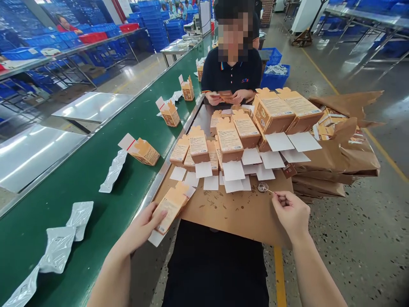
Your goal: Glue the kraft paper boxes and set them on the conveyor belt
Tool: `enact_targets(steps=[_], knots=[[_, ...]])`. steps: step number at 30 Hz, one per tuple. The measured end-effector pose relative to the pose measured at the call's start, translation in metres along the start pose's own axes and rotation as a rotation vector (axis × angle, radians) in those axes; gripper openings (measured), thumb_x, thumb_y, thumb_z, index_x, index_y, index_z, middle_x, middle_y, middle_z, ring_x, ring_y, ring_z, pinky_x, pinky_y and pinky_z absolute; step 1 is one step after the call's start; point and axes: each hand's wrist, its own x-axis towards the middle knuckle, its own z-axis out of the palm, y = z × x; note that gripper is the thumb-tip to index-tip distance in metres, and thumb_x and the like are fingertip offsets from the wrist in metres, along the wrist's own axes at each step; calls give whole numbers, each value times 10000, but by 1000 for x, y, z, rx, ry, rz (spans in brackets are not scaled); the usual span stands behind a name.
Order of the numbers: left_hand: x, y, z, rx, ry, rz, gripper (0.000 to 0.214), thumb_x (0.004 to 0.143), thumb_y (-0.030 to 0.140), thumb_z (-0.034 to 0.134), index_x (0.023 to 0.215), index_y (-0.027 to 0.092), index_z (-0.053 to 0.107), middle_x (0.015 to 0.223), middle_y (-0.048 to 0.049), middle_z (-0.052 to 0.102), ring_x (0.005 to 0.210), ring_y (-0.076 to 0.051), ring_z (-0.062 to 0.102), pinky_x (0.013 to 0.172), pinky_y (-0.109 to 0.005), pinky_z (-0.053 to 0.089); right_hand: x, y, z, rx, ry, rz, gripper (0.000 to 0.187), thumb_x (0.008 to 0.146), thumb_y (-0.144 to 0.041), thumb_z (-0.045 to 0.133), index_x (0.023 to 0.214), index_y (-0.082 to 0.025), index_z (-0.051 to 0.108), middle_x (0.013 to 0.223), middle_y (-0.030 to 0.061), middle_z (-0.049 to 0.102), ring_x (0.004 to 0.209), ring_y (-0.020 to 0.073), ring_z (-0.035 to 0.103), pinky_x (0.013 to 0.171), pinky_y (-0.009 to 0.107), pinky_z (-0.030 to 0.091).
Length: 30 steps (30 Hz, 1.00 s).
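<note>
My left hand (148, 224) is closed around a small tan printed carton (172, 202), the thumb on its top face. White flaps stick out at both of its ends. At the right side of the brown cardboard work surface (236, 224), my right hand (291, 213) pinches a thin, pale stick (269, 191). The stick's far end is at a small round clear dish (262, 187); whether it touches the dish I cannot tell. Behind both hands lie several stacked tan cartons (228, 140), their white flaps (233, 170) hanging toward me. Dark smudges mark the cardboard near the dish.
A green conveyor belt (105, 213) runs along the left, carrying silver pouches (60, 249) and upright open cartons (145, 152). Across the surface a co-worker (231, 72) handles a flat carton. Brown paper bundles (335, 157) sit at the right, with blue crates (276, 76) farther back.
</note>
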Motion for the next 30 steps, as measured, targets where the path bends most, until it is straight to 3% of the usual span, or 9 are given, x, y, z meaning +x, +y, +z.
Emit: enact_targets(steps=[4, 7, 9, 12, 14, 17, 21, 25, 30], knots=[[-21, -4, 10, -348, -136, -99, 821, 646, 772, 1038, 1254, 268, 812, 1184, -181, 886, 1070, -437, 869, 866, -558, 744, 13, 0, 7, -34, -86, -45, 488, 1013, -653, 681, 754, -249, 772, 616, 37, 697, 542, 188, 622, 590, 303, 537], [-16, -3, 42, -535, -71, -87, 898, 597, 745, 1088, 1277, 229, 809, 1339, -224, 867, 1264, -488, 839, 1077, -648, 703, 20, 1, 6, -49, -127, -74, 512, 1016, -674, 681, 737, -251, 754, 603, 34, 694, 524, 188, 623, 574, 306, 535], [-6, -4, 67, -621, -26, -81, 893, 596, 678, 1120, 1282, 201, 804, 1378, -228, 856, 1335, -499, 811, 1178, -683, 647, 17, 1, 3, -39, -84, -93, 489, 1018, -651, 712, 761, -240, 781, 629, 40, 721, 534, 191, 649, 564, 305, 549], [9, -7, 96, -707, 78, -101, 882, 588, 556, 1159, 1295, 199, 769, 1403, -203, 848, 1412, -474, 776, 1253, -660, 595, -3, -11, -3, 46, 32, -115, 373, 1031, -538, 785, 837, -226, 845, 681, 46, 763, 561, 194, 688, 557, 302, 586], [15, -9, 106, -731, 138, -99, 890, 581, 520, 1168, 1305, 224, 744, 1420, -176, 841, 1444, -445, 763, 1272, -623, 586, -27, -29, 0, 164, 8, -136, 270, 1045, -446, 814, 894, -230, 874, 710, 42, 786, 560, 188, 698, 532, 294, 589], [18, -8, 110, -724, 152, -82, 869, 583, 511, 1167, 1292, 243, 740, 1395, -157, 848, 1412, -424, 781, 1254, -593, 606, -64, -67, 22, 349, -182, -147, 184, 1078, -310, 786, 930, -246, 876, 730, 20, 792, 544, 158, 683, 501, 257, 562], [17, -5, 109, -700, 155, -65, 816, 602, 538, 1150, 1246, 234, 752, 1349, -154, 863, 1332, -409, 815, 1206, -580, 637, -93, -108, 71, 430, -326, -168, 248, 1072, -222, 700, 844, -240, 796, 674, -12, 720, 537, 130, 637, 543, 235, 554], [17, -6, 109, -679, 151, -52, 820, 619, 534, 1134, 1272, 221, 748, 1347, -157, 864, 1331, -411, 815, 1205, -596, 633, -97, -115, 100, 434, -434, -204, 263, 1047, -194, 655, 804, -243, 741, 662, -23, 691, 534, 120, 603, 553, 226, 546], [18, -11, 110, -683, 123, -54, 867, 636, 518, 1126, 1343, 234, 712, 1427, -166, 833, 1386, -415, 791, 1222, -594, 622, -93, -109, 103, 431, -412, -199, 243, 1050, -214, 645, 838, -242, 758, 665, -20, 692, 542, 128, 609, 543, 232, 551]])
